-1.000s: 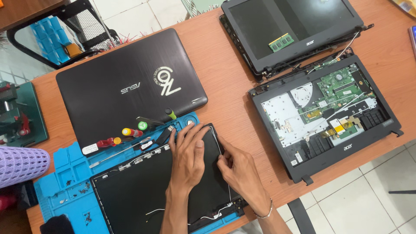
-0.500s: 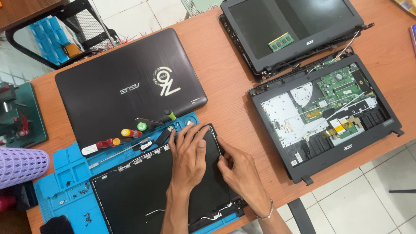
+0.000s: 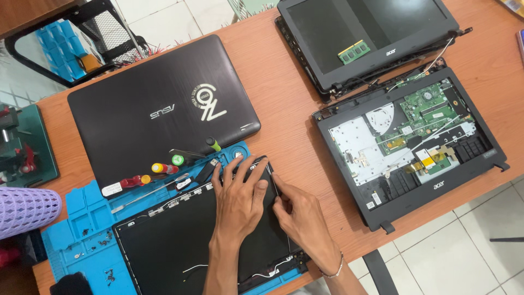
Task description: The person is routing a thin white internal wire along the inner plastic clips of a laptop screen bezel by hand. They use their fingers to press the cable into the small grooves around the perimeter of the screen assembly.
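A black laptop screen panel (image 3: 164,246) lies on a blue work mat (image 3: 87,229) at the table's near edge. My left hand (image 3: 237,199) rests flat on the panel's upper right part, fingers spread toward its top edge. My right hand (image 3: 300,213) pinches the panel's right edge with its fingertips, just beside the left hand. Thin white cables show along the panel's lower edge.
A closed black laptop (image 3: 158,109) lies behind the mat. Screwdrivers (image 3: 164,169) with red, yellow and green handles lie along the mat's top. An opened laptop base with a green board (image 3: 409,136) and its detached screen (image 3: 371,38) are at the right. A purple mesh object (image 3: 24,210) sits at left.
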